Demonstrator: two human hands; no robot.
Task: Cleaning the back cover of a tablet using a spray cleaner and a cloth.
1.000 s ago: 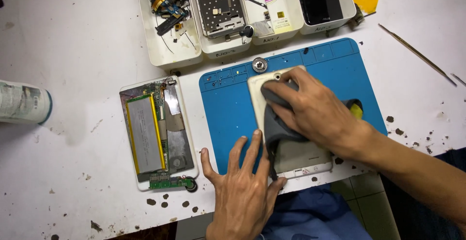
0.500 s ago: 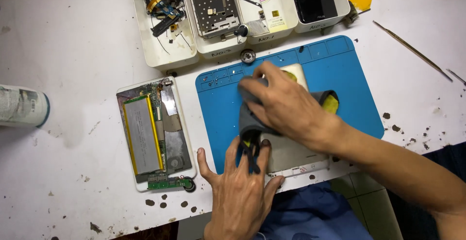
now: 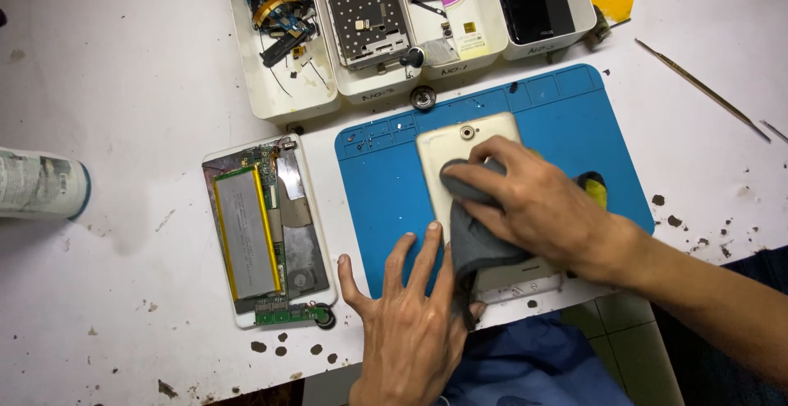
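A cream tablet back cover (image 3: 460, 147) lies on a blue work mat (image 3: 386, 209). My right hand (image 3: 533, 209) presses a grey cloth (image 3: 472, 242) onto the cover, fingers curled over the cloth. My left hand (image 3: 410, 324) lies flat with spread fingers on the mat's near edge, its fingertips against the cover's left side and the cloth's lower end. A yellow and black object (image 3: 593, 188) peeks out behind my right wrist.
An opened tablet (image 3: 267, 229) with its battery and boards exposed lies left of the mat. Several white trays (image 3: 287, 86) with parts stand at the back. A can (image 3: 41, 184) lies at far left. A thin tool (image 3: 702, 87) rests at right. Dark crumbs dot the table.
My right hand has slid the cloth over the cover, first toward its upper left, now back over its middle. My left hand stays flat at the mat's near edge.
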